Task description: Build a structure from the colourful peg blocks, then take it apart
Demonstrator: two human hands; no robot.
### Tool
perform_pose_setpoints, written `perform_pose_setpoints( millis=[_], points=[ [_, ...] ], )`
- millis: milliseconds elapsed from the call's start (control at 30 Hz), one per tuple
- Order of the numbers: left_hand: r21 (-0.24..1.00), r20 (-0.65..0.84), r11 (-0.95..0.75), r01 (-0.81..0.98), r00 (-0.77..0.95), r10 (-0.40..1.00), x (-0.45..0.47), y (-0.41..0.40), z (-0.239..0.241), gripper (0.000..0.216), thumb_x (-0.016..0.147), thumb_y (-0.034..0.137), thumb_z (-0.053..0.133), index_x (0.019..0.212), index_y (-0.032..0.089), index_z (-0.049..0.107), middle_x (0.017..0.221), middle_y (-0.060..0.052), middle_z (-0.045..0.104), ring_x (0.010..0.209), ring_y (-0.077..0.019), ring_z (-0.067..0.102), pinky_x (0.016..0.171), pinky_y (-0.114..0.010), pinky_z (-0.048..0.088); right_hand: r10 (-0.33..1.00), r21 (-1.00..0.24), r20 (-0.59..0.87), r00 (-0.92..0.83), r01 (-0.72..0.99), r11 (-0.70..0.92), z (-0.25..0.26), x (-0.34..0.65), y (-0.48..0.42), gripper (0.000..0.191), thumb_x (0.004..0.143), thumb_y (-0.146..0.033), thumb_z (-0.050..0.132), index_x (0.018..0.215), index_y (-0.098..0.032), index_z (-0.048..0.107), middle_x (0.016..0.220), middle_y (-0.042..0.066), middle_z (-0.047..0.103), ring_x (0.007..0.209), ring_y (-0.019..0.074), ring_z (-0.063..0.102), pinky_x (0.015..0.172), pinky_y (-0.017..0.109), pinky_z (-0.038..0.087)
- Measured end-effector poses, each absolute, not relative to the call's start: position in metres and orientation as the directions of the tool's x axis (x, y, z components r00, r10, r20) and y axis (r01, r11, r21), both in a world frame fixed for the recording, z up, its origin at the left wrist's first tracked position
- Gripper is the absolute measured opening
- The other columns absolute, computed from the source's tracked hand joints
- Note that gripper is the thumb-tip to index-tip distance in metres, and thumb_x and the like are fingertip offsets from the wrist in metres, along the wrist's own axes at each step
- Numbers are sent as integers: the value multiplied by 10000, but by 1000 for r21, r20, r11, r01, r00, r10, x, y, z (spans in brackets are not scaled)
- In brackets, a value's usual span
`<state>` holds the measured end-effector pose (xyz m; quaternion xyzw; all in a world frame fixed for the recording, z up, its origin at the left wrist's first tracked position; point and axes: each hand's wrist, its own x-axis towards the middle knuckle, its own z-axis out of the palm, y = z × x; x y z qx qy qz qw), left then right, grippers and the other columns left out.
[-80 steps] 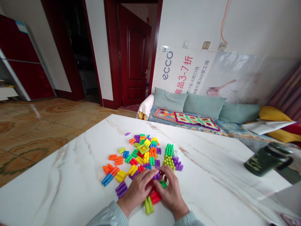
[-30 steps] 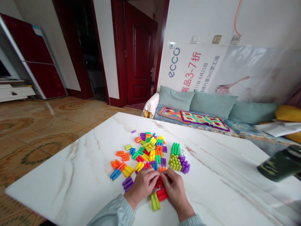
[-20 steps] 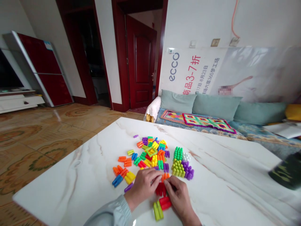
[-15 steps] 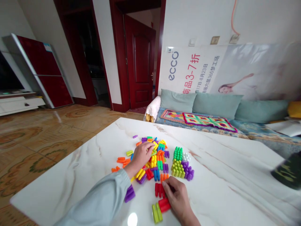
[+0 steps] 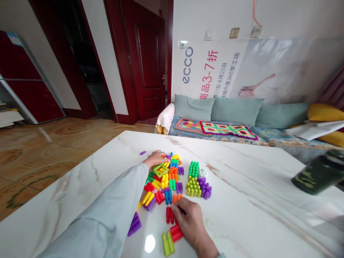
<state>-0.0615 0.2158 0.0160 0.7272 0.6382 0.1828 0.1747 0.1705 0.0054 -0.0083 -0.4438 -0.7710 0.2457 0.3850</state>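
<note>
In the head view, the left hand point(image 5: 156, 158) had moved beyond the lime frame point(image 5: 157, 174), fingers extended, hold hidden, leaving only the right hand point(image 5: 188, 218), fingers curled, grip unclear, at the red block point(image 5: 168, 215) on the frame's near side.

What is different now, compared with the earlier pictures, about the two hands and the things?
The left hand has moved away from the right hand, forward to the far left part of the block pile; whether it grips anything is unclear. The right hand stays by the red blocks; the cup stays at the right.
</note>
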Motion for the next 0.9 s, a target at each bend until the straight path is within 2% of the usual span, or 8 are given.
perform_pose_setpoints(
  millis=[200, 400, 567, 700, 833, 900],
  points=[
    [484, 57, -182, 856, 177, 983, -79, 209, 21, 318, 667, 285, 674, 948, 177, 776, 1101, -65, 726, 1061, -272, 659, 965, -313, 490, 873, -696, 384, -301, 526, 488, -12, 170, 8, 292, 929, -309, 528, 674, -203, 624, 644, -4, 604, 557, 116, 533, 550, 220, 349],
    [483, 79, -230, 845, 220, 972, -96, 181, 32, 289, 654, 265, 682, 910, 176, 781, 1058, -57, 736, 1024, -259, 665, 946, -305, 491, 874, -682, 365, -320, 547, 485, -14, 172, 11, 329, 944, -373, 512, 696, -198, 639, 655, 8, 616, 573, 129, 543, 564, 231, 357],
    [512, 75, -302, 805, 308, 948, -103, 140, 40, 375, 712, 352, 717, 1044, 183, 759, 1102, -68, 732, 1037, -255, 663, 940, -309, 494, 883, -691, 327, -336, 552, 466, -15, 172, 12, 338, 952, -384, 497, 718, -197, 655, 678, 19, 634, 601, 141, 560, 590, 245, 362],
    [527, 93, -339, 779, 344, 934, -105, 97, 37, 472, 723, 409, 755, 1143, 196, 720, 1184, -85, 702, 1117, -278, 633, 1007, -362, 472, 881, -706, 327, -343, 530, 469, -15, 174, 11, 344, 951, -400, 488, 718, -200, 644, 674, 23, 631, 604, 149, 561, 594, 255, 368],
    [534, 176, -367, 762, 324, 930, -99, 46, 28, 618, 748, 363, 751, 1329, 226, 591, 1400, -109, 567, 1301, -297, 512, 1123, -435, 392, 870, -708, 331, -364, 513, 484, -12, 176, 10, 344, 950, -411, 485, 727, -201, 643, 687, 26, 641, 614, 155, 569, 605, 260, 384],
    [521, 213, -367, 771, 299, 930, -92, 20, 24, 702, 754, 331, 743, 1411, 253, 509, 1435, -106, 520, 1329, -296, 487, 1129, -453, 397, 867, -709, 335, -368, 508, 490, -11, 177, 9, 339, 948, -412, 491, 736, -199, 648, 694, 26, 645, 619, 155, 573, 607, 259, 391]
  ],
)
